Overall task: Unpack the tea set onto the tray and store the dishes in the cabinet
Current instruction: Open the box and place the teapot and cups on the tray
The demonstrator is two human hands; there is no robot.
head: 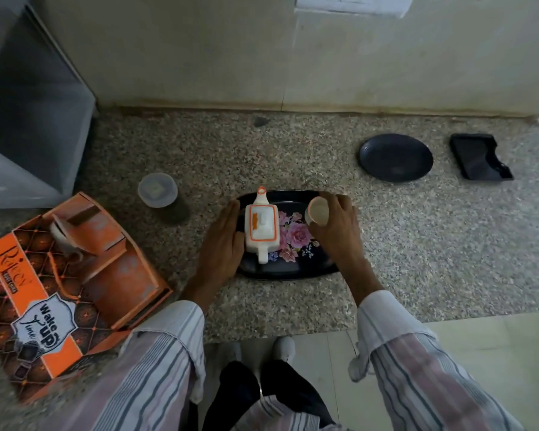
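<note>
A black tray [293,269] with pink flowers lies on the speckled counter in front of me. A white rectangular teapot [260,227] with orange trim stands on its left half, spout pointing away. My left hand [223,244] rests flat against the tray's left edge beside the teapot, fingers apart. My right hand [336,225] grips a small white cup [318,210] over the tray's far right part; whether the cup touches the tray I cannot tell. The open orange tea set box [75,275] lies at the left with another white cup [64,236] inside.
A lidded clear plastic container [157,189] stands left of the tray. At the back right lie a dark round plate [395,157] and a black rectangular dish [479,157]. A grey cabinet [28,119] stands far left. The counter's front edge runs just below the tray.
</note>
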